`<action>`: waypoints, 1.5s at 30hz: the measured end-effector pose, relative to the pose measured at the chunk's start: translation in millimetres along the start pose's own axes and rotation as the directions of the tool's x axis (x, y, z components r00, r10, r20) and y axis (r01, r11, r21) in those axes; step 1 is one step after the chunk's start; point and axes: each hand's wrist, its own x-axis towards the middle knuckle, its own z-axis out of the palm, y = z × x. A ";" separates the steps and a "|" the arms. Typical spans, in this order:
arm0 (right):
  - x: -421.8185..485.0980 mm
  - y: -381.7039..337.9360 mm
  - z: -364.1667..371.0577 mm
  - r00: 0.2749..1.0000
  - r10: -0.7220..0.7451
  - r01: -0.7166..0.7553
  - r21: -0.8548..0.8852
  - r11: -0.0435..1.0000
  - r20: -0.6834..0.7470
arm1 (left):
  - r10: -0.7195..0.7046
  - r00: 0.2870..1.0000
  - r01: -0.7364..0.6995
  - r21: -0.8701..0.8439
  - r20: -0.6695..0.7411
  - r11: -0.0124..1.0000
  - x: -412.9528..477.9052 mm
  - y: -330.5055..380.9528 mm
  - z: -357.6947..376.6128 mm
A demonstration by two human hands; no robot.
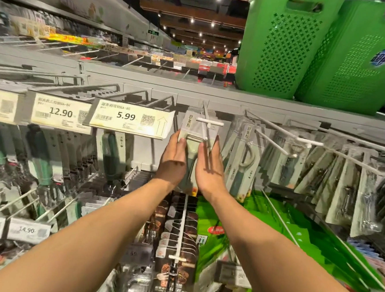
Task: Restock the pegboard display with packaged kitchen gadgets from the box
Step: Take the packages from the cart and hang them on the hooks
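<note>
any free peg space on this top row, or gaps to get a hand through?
Free: the long hooks above the 12.90 and 5.99 price tags look bare. A bare panel gap lies between the green-handled pack and the left hand. Crowded: the packs right of the right hand, and the lower rows.

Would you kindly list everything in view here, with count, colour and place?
held pack: one, grey card with a green-handled gadget, centre, at a white hook
baskets: two, green, top shelf at right
price tags: several, cream, upper left; legible ones read 12.90 and 5.99, another lower left reads 14.90
hung packs: many, grey, on hooks right of centre; count unclear
knife packs: several, green and dark handles, left
bags: green, lower right; dark ones beside them
left hand: on the pack's left edge
right hand: on its right edge
</note>
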 end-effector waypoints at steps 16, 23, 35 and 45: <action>86.0 5.7 29.9 0.979 0.061 -0.063 -0.005 0.998 -0.194 | -0.114 0.992 0.120 0.116 -0.060 0.986 77.8 -16.4 19.3; 55.0 -7.4 11.7 0.980 0.102 -0.095 0.046 0.994 -0.173 | -0.132 0.987 0.142 0.114 -0.087 0.983 52.6 3.6 11.3; -96.2 -17.8 -76.2 0.943 0.047 -0.053 -0.010 0.999 -0.331 | -0.126 0.990 0.125 0.021 0.067 0.992 -74.4 51.3 28.8; -220.9 61.4 -199.4 0.823 0.246 -0.280 0.012 0.960 -0.513 | -0.165 0.897 0.203 -0.051 0.410 0.978 -195.4 54.7 173.0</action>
